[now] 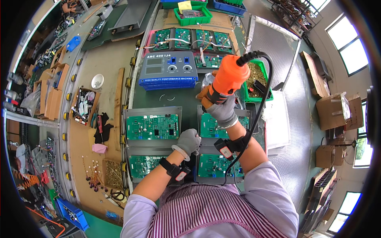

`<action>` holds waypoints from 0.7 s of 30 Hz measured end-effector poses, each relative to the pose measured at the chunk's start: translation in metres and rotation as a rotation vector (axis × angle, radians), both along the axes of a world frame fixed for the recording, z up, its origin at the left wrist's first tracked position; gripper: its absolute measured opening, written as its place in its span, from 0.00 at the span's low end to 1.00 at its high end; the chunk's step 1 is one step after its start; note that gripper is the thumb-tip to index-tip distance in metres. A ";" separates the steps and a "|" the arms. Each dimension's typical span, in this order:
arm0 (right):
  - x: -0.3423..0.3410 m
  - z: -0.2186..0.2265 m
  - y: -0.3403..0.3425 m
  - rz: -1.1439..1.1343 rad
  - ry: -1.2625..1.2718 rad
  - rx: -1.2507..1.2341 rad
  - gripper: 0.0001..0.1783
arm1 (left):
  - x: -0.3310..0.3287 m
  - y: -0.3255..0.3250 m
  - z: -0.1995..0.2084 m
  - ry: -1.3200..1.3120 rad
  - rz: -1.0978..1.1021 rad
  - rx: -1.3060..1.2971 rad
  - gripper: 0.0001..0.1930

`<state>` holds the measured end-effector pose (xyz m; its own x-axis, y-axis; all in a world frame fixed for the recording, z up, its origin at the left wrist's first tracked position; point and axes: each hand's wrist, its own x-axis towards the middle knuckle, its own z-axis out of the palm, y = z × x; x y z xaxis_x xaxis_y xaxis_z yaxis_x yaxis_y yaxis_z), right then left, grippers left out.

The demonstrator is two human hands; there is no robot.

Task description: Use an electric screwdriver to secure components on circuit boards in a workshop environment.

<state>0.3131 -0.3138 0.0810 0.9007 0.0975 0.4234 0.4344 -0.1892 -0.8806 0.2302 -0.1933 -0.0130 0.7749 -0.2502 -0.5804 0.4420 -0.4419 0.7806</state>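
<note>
My right hand (223,114), in a grey glove, grips an orange corded power tool (231,73), probably an electric screwdriver. Its tip is hidden, and a black cord runs from its top down past my forearm. Below the tool lies a green circuit board (208,126) on a grey panel. My left hand (189,142), gloved too, is closed over the gap between the panels; whatever its fingers hold is hidden. To its left is another green circuit board (152,127). Two nearer boards, a left circuit board (143,166) and a right circuit board (214,166), lie partly behind my arms.
Beyond the boards sits a stack of blue-grey front panels (168,65). A green bin (271,96) of small metal parts stands at right. Wired circuit boards (182,36) line the back. Left of the roller rail are a cardboard box (112,174) of small parts and a red-handled screwdriver (100,123).
</note>
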 end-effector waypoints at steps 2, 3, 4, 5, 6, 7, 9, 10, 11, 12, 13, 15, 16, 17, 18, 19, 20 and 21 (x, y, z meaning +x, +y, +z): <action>-0.006 0.003 -0.009 0.005 0.069 -0.020 0.18 | 0.001 0.000 0.014 0.118 0.043 -0.049 0.06; -0.009 0.004 -0.012 0.009 0.138 -0.040 0.17 | 0.000 -0.001 0.011 0.118 0.044 -0.050 0.06; -0.012 0.003 -0.010 0.014 0.134 -0.039 0.17 | -0.001 0.000 0.005 0.068 0.028 -0.036 0.06; -0.014 0.000 -0.009 -0.027 0.131 0.062 0.16 | -0.002 0.000 -0.001 0.019 0.012 -0.022 0.06; -0.015 -0.004 -0.008 -0.067 0.128 0.162 0.14 | -0.001 0.001 -0.007 0.016 0.016 -0.021 0.06; -0.017 -0.003 -0.008 -0.003 0.096 0.138 0.12 | -0.001 0.000 -0.009 -0.011 0.003 -0.001 0.06; -0.015 0.001 -0.003 0.001 0.033 0.015 0.13 | -0.002 -0.001 -0.013 -0.036 -0.012 0.019 0.06; -0.014 0.006 0.001 0.005 -0.033 -0.106 0.13 | -0.001 0.000 -0.004 0.005 0.002 -0.005 0.06; -0.011 0.000 0.003 0.014 0.018 -0.023 0.13 | -0.001 0.000 0.001 0.045 0.016 -0.029 0.06; -0.012 0.001 0.002 0.011 0.018 -0.023 0.13 | -0.002 -0.001 -0.006 0.045 0.014 -0.028 0.06; -0.012 0.002 0.002 -0.003 -0.056 -0.083 0.13 | -0.002 -0.001 -0.011 -0.007 0.005 0.039 0.05; -0.013 0.005 0.001 -0.032 -0.099 -0.164 0.10 | -0.002 0.001 -0.018 -0.063 0.002 0.109 0.06; -0.014 0.005 -0.001 -0.032 -0.103 -0.163 0.10 | 0.000 0.000 -0.006 0.014 0.021 0.073 0.07; -0.015 0.005 -0.002 -0.053 -0.080 -0.123 0.09 | 0.001 -0.002 0.001 0.090 0.039 0.038 0.07; -0.016 0.005 -0.003 -0.073 -0.057 -0.082 0.08 | 0.000 -0.005 -0.006 0.084 0.040 0.039 0.07; -0.018 0.011 0.002 -0.064 0.009 0.057 0.07 | 0.001 -0.004 -0.011 0.033 0.022 0.117 0.07; -0.022 0.019 0.004 -0.054 0.001 0.062 0.07 | 0.001 -0.003 -0.016 -0.018 0.004 0.195 0.07; -0.027 0.029 0.005 -0.066 -0.029 0.015 0.07 | 0.002 -0.002 -0.020 -0.026 0.014 0.200 0.07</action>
